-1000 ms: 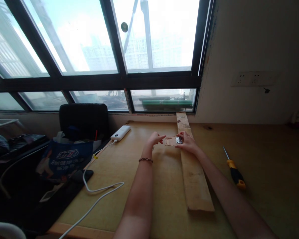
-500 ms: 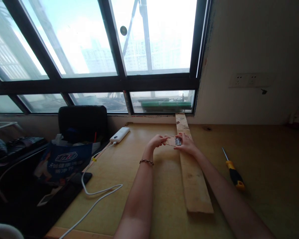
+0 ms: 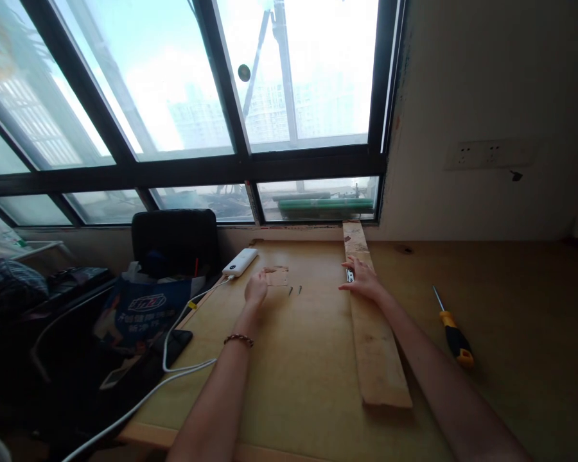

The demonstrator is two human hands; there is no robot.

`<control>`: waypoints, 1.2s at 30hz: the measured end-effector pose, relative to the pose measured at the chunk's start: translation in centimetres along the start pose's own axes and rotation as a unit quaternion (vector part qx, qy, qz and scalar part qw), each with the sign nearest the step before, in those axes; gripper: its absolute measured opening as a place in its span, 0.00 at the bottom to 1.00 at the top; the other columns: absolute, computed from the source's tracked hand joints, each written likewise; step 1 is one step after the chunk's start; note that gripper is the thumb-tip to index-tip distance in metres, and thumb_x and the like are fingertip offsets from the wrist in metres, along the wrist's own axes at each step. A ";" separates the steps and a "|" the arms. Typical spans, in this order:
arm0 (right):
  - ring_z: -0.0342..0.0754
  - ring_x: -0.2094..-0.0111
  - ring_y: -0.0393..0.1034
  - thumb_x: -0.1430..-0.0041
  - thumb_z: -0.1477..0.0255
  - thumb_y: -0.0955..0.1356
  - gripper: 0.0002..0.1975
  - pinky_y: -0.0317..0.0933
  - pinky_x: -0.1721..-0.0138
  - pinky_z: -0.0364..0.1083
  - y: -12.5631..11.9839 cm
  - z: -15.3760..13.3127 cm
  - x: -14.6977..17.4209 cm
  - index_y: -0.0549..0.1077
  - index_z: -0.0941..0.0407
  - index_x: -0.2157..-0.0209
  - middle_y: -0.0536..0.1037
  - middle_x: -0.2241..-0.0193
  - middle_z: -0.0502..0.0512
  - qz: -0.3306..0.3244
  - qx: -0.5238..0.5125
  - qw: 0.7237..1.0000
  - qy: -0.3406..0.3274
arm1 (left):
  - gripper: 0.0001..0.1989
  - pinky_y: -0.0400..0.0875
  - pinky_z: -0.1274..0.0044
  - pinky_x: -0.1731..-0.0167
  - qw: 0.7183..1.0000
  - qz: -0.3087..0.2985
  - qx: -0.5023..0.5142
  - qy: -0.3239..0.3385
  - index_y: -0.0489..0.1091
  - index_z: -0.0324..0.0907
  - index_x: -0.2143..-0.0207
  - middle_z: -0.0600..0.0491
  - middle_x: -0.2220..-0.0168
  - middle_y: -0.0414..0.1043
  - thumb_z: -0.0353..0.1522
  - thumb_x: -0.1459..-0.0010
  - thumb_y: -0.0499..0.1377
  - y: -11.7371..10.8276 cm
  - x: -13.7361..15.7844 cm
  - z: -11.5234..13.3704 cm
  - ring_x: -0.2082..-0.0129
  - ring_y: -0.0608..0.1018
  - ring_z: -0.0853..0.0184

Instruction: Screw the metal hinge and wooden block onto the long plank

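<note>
Left hand [image 3: 256, 289] curls at the wrapper [image 3: 279, 276], whether pinching I can't tell; beside it two screws [image 3: 299, 290] are already out, loose on the table [image 3: 313, 378]. Right hand [image 3: 365, 281] grips the hinge [image 3: 350, 275] over the board [image 3: 378, 353], no screw visible in it; the screwdriver [image 3: 455, 339] lies untouched.

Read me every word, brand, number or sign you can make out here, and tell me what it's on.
"健康": on the blue bag, amid a line of white characters; the rest is too blurred to read.
Bag's oval logo: lettering not legible.
White device: dark mark, too small to read.
I can't read any numbers.
</note>
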State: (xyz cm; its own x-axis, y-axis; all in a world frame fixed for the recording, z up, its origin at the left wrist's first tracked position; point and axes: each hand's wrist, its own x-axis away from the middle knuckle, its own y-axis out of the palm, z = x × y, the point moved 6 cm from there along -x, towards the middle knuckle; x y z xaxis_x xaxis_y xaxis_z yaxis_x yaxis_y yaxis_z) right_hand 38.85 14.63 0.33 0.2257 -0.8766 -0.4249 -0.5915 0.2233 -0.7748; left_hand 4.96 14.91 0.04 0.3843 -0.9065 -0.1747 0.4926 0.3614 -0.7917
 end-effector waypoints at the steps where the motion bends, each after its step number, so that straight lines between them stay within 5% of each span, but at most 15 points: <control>1: 0.56 0.48 0.59 0.67 0.58 0.74 0.43 0.53 0.49 0.55 0.0 0.0 0.0 0.58 0.55 0.48 0.70 0.52 0.58 0.000 0.002 1.000 -0.003 | 0.24 0.63 0.75 0.72 0.999 0.007 -0.030 -0.022 0.70 0.37 0.62 0.41 0.62 0.73 0.39 0.40 0.38 0.2 0.1 -1.4 0.64 0.75 0.59; 7: 0.56 0.49 0.60 0.65 0.58 0.73 0.44 0.54 0.50 0.55 0.1 0.1 0.1 0.55 0.54 0.47 0.72 0.54 0.57 0.009 0.010 1.000 -0.015 | 0.26 0.64 0.69 0.67 0.985 0.037 -0.152 -0.072 0.70 0.38 0.60 0.39 0.62 0.71 0.41 0.40 0.37 1.7 0.1 -4.0 0.62 0.74 0.55; 13: 0.57 0.49 0.60 0.64 0.57 0.73 0.43 0.56 0.51 0.55 0.1 0.0 0.1 0.56 0.54 0.47 0.71 0.53 0.57 0.009 0.010 1.000 -0.019 | 0.23 0.64 0.69 0.66 0.968 0.127 -0.216 0.022 0.68 0.39 0.59 0.40 0.58 0.66 0.43 0.42 0.42 1.6 0.9 -2.1 0.60 0.70 0.55; 19: 0.56 0.49 0.60 0.64 0.57 0.73 0.40 0.55 0.50 0.55 -0.1 -0.2 0.2 0.58 0.54 0.48 0.70 0.53 0.58 0.005 0.011 1.000 -0.008 | 0.17 0.62 0.70 0.62 0.958 0.051 -0.234 0.157 0.69 0.42 0.61 0.44 0.57 0.65 0.41 0.43 0.46 3.0 2.4 0.2 0.57 0.66 0.57; 36: 0.57 0.49 0.60 0.63 0.58 0.73 0.37 0.55 0.50 0.55 0.0 -0.2 0.1 0.61 0.54 0.50 0.69 0.52 0.57 -0.009 0.009 1.000 -0.001 | 0.17 0.61 0.69 0.60 0.955 0.049 -0.228 0.183 0.69 0.40 0.61 0.43 0.59 0.66 0.39 0.43 0.47 3.8 4.6 2.8 0.57 0.66 0.56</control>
State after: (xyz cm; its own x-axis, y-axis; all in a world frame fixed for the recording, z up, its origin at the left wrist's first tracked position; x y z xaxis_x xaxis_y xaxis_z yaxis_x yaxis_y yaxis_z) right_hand 38.76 14.47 0.40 0.2375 -0.8794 -0.4126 -0.5729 0.2162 -0.7906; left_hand 10.75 12.75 -2.11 0.0706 -0.9189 -0.3882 0.0443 0.3917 -0.9190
